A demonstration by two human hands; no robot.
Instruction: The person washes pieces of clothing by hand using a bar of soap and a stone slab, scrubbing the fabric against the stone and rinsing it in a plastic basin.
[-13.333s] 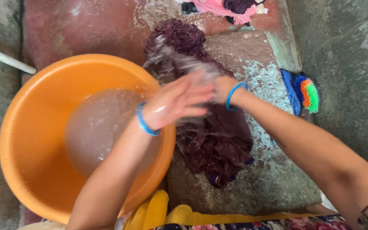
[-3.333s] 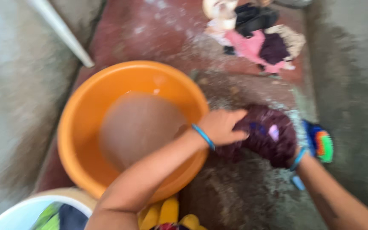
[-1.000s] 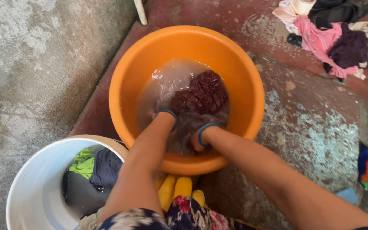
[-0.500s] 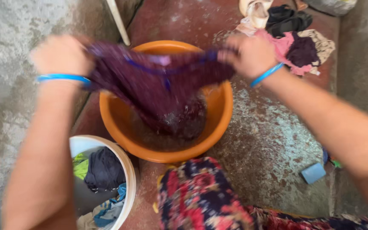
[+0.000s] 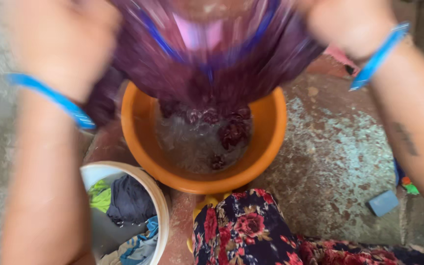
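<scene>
Purple garment (image 5: 212, 64) over orange basin (image 5: 271, 147)

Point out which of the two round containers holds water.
The orange plastic basin holds soapy water, with the purple garment trailing into it. The white bucket beside it holds only bundled clothes.

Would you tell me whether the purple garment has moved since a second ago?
Yes. The purple garment was sunk in the orange basin; both hands now hold it up above the water.
</scene>
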